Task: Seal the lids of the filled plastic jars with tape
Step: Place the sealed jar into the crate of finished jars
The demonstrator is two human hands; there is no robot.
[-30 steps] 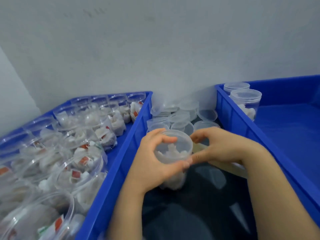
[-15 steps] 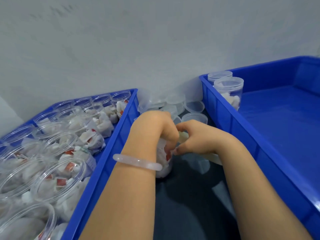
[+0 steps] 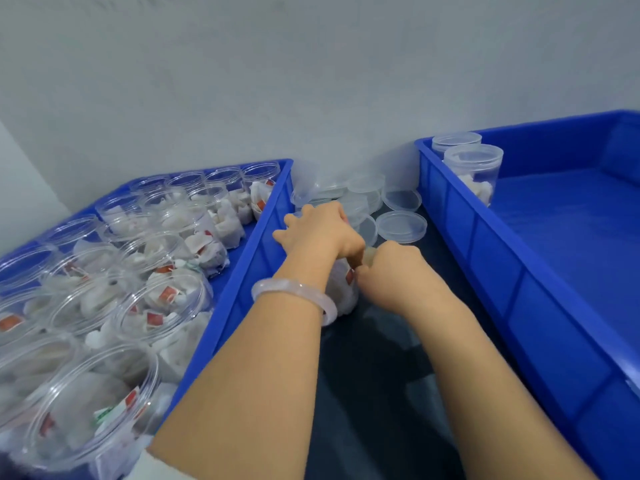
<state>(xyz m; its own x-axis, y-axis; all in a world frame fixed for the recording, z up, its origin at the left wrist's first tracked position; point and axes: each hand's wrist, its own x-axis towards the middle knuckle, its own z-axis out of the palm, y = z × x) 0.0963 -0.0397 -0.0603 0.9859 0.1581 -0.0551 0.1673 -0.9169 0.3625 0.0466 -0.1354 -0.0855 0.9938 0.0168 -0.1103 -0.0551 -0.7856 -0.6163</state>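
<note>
Now, from the head camera: your left hand (image 3: 320, 232) sits on top of the jar (image 3: 341, 292), fingers curled down over its lid and hiding it. A second ago both hands cupped the rim and the lid showed. Your right hand (image 3: 393, 271) is just right of the left fingers, its fingertips pressed together in a pinch on a small pale object (image 3: 370, 255) at the jar's upper edge. Too little of it shows to tell what it is. A pale bracelet (image 3: 294, 289) on the left wrist has come into view since then. The jar stands on the dark surface (image 3: 381, 393) below your left fingers, with white pieces and a red label showing through its side.

Counted: one jar in hand, two bins. Left of your left knuckles, the left bin (image 3: 242, 289) holds over a dozen open filled jars (image 3: 162, 299); the exact number is unclear. Right of your right fingers, the right bin (image 3: 485, 271) holds two lidded jars (image 3: 473, 171) in its far corner. Just beyond your fingertips lie loose clear lids (image 3: 401, 226), two plainly flat, the rest overlapping. Your left wrist covers part of the jar.
</note>
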